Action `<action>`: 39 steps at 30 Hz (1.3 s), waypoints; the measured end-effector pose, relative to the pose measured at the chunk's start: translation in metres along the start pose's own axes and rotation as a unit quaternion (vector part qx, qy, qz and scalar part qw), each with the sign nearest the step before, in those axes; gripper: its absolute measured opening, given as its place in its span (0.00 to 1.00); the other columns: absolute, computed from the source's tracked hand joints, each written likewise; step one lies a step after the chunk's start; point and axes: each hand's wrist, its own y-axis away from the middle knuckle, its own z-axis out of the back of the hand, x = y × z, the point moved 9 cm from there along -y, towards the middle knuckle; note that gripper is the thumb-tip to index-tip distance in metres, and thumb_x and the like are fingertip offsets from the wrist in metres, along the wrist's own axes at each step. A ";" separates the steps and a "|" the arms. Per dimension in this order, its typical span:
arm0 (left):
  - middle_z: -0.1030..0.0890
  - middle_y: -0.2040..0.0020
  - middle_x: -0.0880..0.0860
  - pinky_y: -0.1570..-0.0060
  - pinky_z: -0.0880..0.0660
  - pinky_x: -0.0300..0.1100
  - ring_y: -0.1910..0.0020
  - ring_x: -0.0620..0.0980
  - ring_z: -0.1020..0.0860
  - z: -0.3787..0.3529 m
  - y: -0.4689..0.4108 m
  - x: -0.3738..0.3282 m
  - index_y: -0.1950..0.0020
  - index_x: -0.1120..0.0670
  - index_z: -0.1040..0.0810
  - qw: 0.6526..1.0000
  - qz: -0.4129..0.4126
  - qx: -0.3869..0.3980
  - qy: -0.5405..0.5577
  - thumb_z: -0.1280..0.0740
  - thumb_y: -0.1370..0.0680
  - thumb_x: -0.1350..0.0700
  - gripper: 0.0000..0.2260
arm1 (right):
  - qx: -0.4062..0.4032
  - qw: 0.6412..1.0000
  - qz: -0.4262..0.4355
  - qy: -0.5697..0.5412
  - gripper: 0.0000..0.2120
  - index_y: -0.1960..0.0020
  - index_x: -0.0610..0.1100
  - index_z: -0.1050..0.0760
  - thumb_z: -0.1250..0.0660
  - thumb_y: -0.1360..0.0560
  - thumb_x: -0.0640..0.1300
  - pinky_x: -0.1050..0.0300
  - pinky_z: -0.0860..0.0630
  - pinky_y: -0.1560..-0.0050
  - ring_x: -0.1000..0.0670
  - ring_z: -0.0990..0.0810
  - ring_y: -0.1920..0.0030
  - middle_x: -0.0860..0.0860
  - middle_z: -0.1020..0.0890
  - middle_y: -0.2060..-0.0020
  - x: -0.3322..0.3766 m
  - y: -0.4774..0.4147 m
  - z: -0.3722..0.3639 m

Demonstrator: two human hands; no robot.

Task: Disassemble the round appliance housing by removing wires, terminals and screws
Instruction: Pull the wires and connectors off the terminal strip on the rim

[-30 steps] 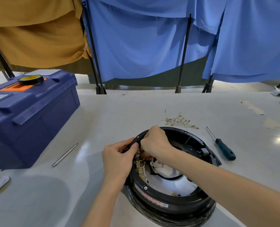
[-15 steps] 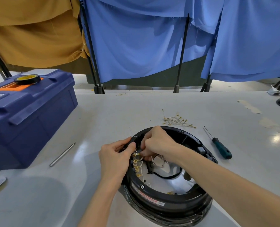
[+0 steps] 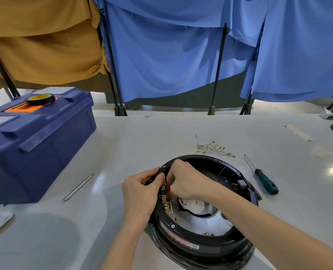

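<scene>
Here the round housing (image 3: 204, 227) sits on the grey table (image 3: 123, 152) close to the person, tipped slightly, its open side up. It looks stiff, moulded plastic, probably light enough to skid, so bracing the rim seems wise; the brass terminals (image 3: 164, 193) along the inner left wall are small and likely bend easily, best pinched at the metal tab, not the thin wire. The left hand (image 3: 142, 190) curls over the outer rim, thumb and fingers closed on it. The right hand (image 3: 183, 180) reaches inside, fingertips pinched together at the terminal row; what exactly they hold is hidden. A screwdriver (image 3: 263, 178) and pulled wires (image 3: 212, 148) lie beyond.
</scene>
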 end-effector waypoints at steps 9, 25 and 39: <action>0.14 0.57 0.50 0.49 0.20 0.44 0.56 0.43 0.16 0.000 -0.001 0.002 0.52 0.54 0.14 1.000 0.000 -0.002 -0.002 0.25 0.30 0.62 0.08 | -0.021 1.000 -0.013 -0.005 0.17 0.75 0.42 0.40 0.43 0.32 0.29 0.62 0.45 0.78 0.50 0.41 0.77 0.49 0.40 0.79 0.001 -0.003 -0.001; 0.14 0.60 0.47 0.56 0.22 0.35 0.58 0.40 0.17 0.001 -0.003 0.002 0.55 0.53 0.14 1.000 -0.005 0.000 -0.003 0.25 0.31 0.62 0.07 | -0.089 0.991 -0.075 -0.063 0.18 0.74 0.43 0.41 0.42 0.29 0.30 0.68 0.49 0.85 0.52 0.43 0.78 0.50 0.40 0.78 -0.012 -0.007 -0.003; 0.14 0.59 0.48 0.55 0.21 0.37 0.59 0.40 0.17 0.001 -0.001 0.002 0.54 0.52 0.14 1.000 0.001 0.001 0.001 0.25 0.30 0.61 0.07 | -0.088 0.987 -0.102 -0.086 0.16 0.74 0.43 0.40 0.40 0.31 0.30 0.68 0.49 0.84 0.51 0.42 0.79 0.49 0.38 0.79 -0.018 -0.008 -0.003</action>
